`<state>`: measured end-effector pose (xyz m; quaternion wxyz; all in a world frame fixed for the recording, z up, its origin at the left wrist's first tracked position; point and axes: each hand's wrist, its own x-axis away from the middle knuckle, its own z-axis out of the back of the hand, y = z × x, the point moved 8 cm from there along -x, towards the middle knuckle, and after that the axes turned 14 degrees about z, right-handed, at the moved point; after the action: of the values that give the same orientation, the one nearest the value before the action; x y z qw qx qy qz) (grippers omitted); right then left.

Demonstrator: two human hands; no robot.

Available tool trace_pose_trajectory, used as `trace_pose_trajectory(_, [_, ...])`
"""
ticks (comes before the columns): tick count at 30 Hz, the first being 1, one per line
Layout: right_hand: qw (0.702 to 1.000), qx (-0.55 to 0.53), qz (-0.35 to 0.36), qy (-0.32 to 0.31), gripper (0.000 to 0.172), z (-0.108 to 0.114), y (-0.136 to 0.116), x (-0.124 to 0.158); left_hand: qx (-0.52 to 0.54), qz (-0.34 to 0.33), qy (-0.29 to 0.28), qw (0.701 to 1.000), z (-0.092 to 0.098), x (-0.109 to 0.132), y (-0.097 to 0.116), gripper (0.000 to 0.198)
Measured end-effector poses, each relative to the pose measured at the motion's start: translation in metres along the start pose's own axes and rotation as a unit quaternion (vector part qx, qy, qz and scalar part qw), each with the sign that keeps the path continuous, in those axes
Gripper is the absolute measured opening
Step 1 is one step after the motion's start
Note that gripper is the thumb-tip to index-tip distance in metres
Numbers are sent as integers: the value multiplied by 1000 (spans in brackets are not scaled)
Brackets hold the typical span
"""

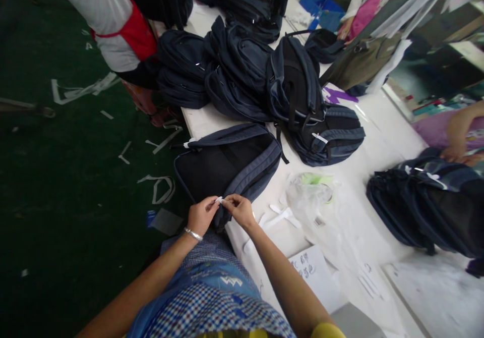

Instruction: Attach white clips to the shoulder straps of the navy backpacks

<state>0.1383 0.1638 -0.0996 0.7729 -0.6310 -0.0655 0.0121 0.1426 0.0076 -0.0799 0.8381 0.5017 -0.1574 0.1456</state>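
Dark green floor (75, 186) spreads out to my left, with white scraps (85, 90) scattered on it. The white table (378, 136) stands in front of me and runs off to my right. On its far part sits a heap of dark blue backpacks (242, 75), with a person in a red apron (141, 30) standing beside it. To my right, near a person in purple (433, 128), is a stack of packs (427, 207). Nearest me, one backpack (223, 164) lies with its straps up along the table's left edge, part of it reaching past that edge. Just right of it is a crumpled clear plastic bag (310, 196), and closer to me a sheet (315, 277) with handwriting. White strips (282, 217) lie between the backpack and the sheet. My left hand (202, 217), a silver bracelet (193, 234) at its wrist, and my right hand (240, 209) meet at the backpack's near end. Both are closed in a pinch, thumbs against fingertips, on a small white piece (219, 200); I can't tell whether it's fastened to the strap.
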Motion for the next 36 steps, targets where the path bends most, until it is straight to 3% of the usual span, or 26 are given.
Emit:
trace_pose_trajectory(6, [1000,11,-19,6,23,0,-2,0,-83,-63,10,995,-2,8,12,21])
trace_pose_trajectory(12, [998,-61,-25,-23,22,-5,3,-1,-67,-95,2,993,-2,16,17,23])
trace_pose_trajectory(16, [995,-85,-36,-30,23,-6,6,-1,-6,-38,-33,999,-3,12,9,27])
trace_pose_trajectory(20, [994,-101,-20,-26,28,-8,10,-3,25,-2,-25,999,-1,1,0,25])
trace_pose_trajectory(25, [996,39,48,-70,22,-6,1,-7,20,-3,-23,1000,1,-9,2,27])
trace_pose_trajectory(27, [980,145,96,-92,19,-5,-13,-5,40,8,-26,999,2,-12,2,28])
trace_pose_trajectory(30, [931,285,196,-114,26,-8,-38,-1,105,47,-67,991,-1,-18,-3,30])
trace_pose_trajectory(33, [884,344,281,-147,21,-14,-51,3,145,70,-116,980,-8,-22,-7,33])
trace_pose_trajectory(36, [852,362,334,-178,19,-16,-52,3,168,94,-102,976,-7,-24,-12,33])
